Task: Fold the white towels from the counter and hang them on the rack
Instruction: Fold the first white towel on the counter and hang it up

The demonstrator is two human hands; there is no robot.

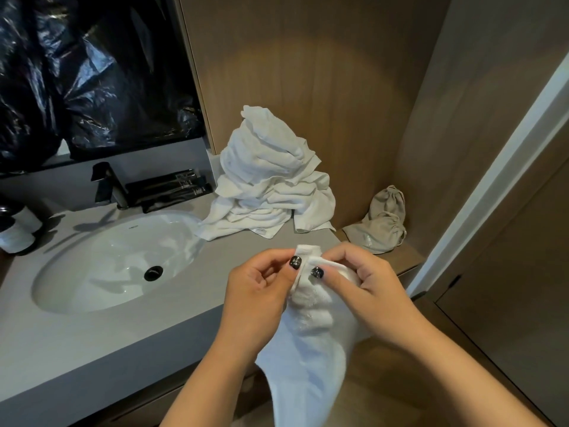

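Both hands up front, past the bench (pixel 92 343) front edge. Left hand (pixel 258 291) and right hand (pixel 366 291) each pinch the top edge of one white towel (pixel 311 328), thumbs nearly touching; grip of each clamped on the cloth. Rest of it hangs down between the forearms, off the bench. Pile of white towels (pixel 268 183) heaped at the back right of the bench against the wood wall (pixel 308 72), one corner lapping the sink (pixel 101 272) rim. Bare strip of bench between pile and hands. Cloth bags (pixel 378 223) on a lower ledge right of the pile (rack not in view). Faucet (pixel 106 183) behind the sink.
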